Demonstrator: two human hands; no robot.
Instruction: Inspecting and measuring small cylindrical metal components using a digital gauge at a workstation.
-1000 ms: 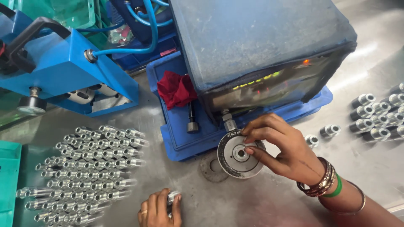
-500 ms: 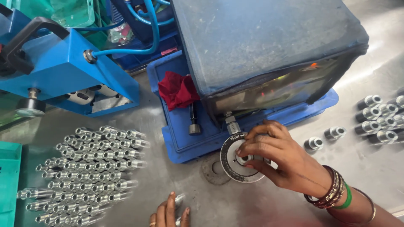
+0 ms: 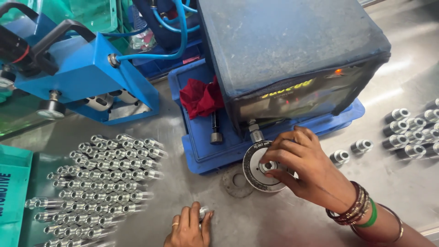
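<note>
A small fitting [image 3: 270,165] is pinched by the right hand [image 3: 304,167] in the ring gauge [image 3: 261,168]. Another fitting [image 3: 202,213] is clasped in the left hand [image 3: 188,227]. If tilted, it could be jammed.

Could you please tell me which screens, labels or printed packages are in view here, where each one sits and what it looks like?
Display screen: front of the dark box on the blue tray, wide dark panel, glowing yellow digits, orange lamp.
Green package: left edge of the table, flat, dark lettering.
Engraved marking: top rim of the round grey gauge disc under the right hand.
</note>
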